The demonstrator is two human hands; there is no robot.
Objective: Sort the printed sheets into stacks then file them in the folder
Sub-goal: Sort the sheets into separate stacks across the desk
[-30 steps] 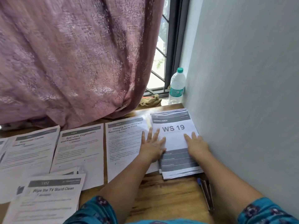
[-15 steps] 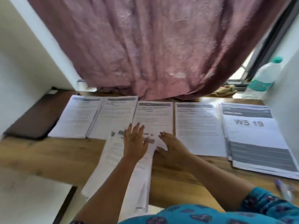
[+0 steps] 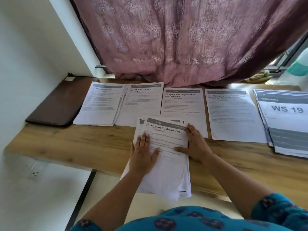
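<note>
light: soft daylight through the curtain [image 3: 191, 39] and the window gap [image 3: 286, 60] at far right | brightness: even, moderate | glare: pale sheen on far tabletop [image 3: 241, 85] | shadows: faint, under the hands | blur: mild softness, small print unreadable, bottle [image 3: 298, 67] smeared | distortion: wide-angle bending at the edges

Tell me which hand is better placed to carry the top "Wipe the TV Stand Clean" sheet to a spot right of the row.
Probably the right hand. It rests at the right edge of the unsorted stack, nearest the WS 19 stack. The left hand lies flat on the stack's left side and can hold the rest down.
</note>
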